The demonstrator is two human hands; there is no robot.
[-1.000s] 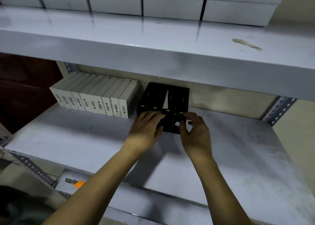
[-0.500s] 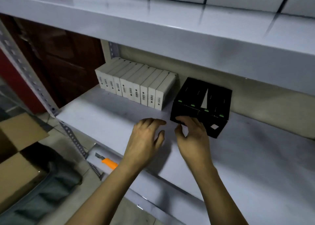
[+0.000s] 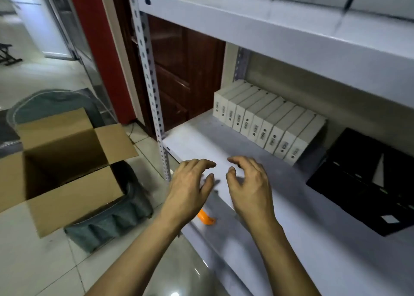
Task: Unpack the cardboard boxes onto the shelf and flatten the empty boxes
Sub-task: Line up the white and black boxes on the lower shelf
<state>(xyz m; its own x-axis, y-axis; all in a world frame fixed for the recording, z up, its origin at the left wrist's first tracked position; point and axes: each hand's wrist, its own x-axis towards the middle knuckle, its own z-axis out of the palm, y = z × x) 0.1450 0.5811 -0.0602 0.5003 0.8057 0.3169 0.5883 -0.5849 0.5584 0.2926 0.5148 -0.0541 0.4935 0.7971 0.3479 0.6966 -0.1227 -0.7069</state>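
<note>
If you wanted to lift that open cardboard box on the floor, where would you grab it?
Probably from above, one hand per side: the cardboard box stands upright with its flaps folded outward, so fingers can hook over two opposite walls just under the flap creases.

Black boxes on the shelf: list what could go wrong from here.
1. The black boxes sit askew, apart from the row of white boxes; later stock may not fit flush.
2. An orange-handled tool, maybe a cutter, lies at the shelf's front edge under the left hand; an arm could knock it off.
</note>
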